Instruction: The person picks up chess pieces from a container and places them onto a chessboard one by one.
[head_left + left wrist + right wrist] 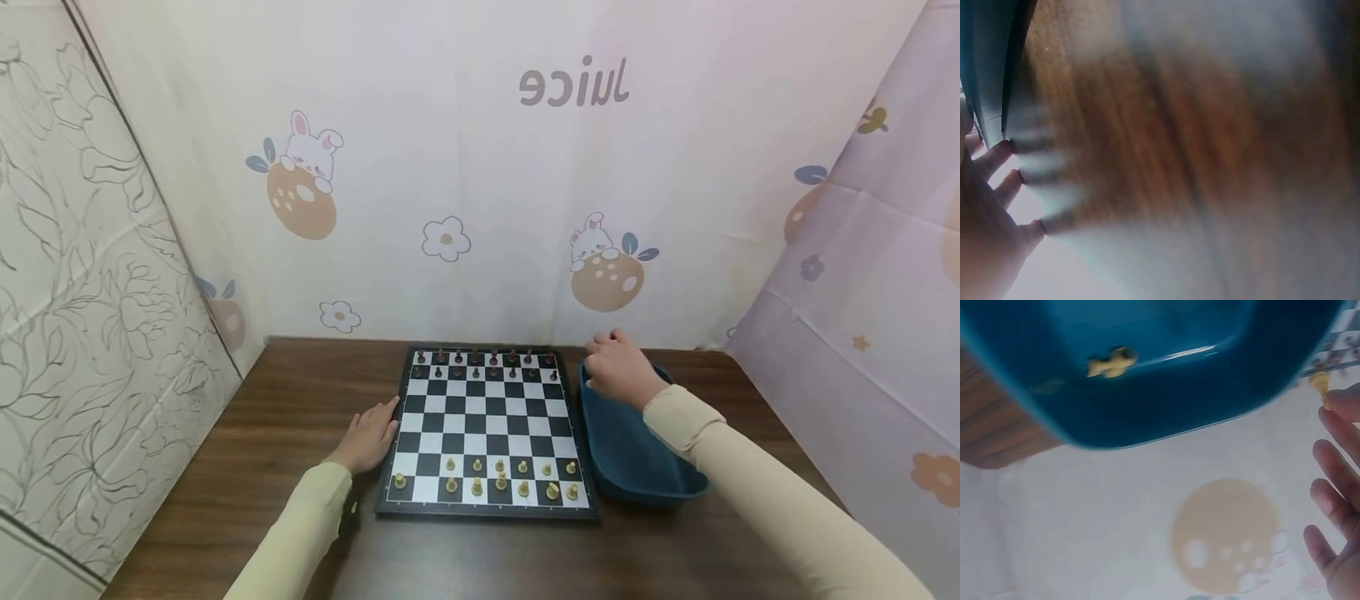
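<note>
In the right wrist view, a small pale yellow chess pawn is pinched between the thumb and forefinger of my right hand, its other fingers spread. Seen from the head, that right hand is over the far end of a blue bin. Inside the bin lie yellow chess pieces. My left hand rests on the table, fingers extended to the left edge of the chessboard. Yellow pieces stand in two rows on its near side, with bare squares at the left.
Dark reddish chess pieces fill two rows at the board's far side. The bin stands right beside the board on the brown wooden table. A printed curtain hangs behind the table's far edge.
</note>
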Available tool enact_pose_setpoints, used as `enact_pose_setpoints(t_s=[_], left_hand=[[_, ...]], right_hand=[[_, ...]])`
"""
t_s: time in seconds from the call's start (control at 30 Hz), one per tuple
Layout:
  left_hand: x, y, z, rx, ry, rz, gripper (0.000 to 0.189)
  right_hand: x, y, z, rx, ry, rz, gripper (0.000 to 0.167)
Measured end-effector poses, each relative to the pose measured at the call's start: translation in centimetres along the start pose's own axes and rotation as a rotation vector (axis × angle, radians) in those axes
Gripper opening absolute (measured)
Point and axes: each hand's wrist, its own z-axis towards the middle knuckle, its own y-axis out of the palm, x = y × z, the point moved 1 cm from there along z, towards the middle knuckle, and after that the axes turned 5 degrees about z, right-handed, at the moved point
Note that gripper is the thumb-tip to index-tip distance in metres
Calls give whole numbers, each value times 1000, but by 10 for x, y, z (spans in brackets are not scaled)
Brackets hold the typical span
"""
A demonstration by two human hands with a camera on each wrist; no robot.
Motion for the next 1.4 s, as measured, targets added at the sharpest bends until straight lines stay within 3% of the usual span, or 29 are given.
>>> enact_pose_setpoints(t_s=[0.3, 0.97, 1.4], left_hand=[[0, 1, -1, 7, 1, -12, 51], [-2, -1, -1, 3, -10, -5, 51], [2, 0, 0, 10, -7, -10, 50]], right_hand=[[-50, -15, 26, 4, -89, 8, 8], [-151, -27, 80, 14, -312, 101, 15], [-212, -12, 85, 13, -494, 106, 18]])
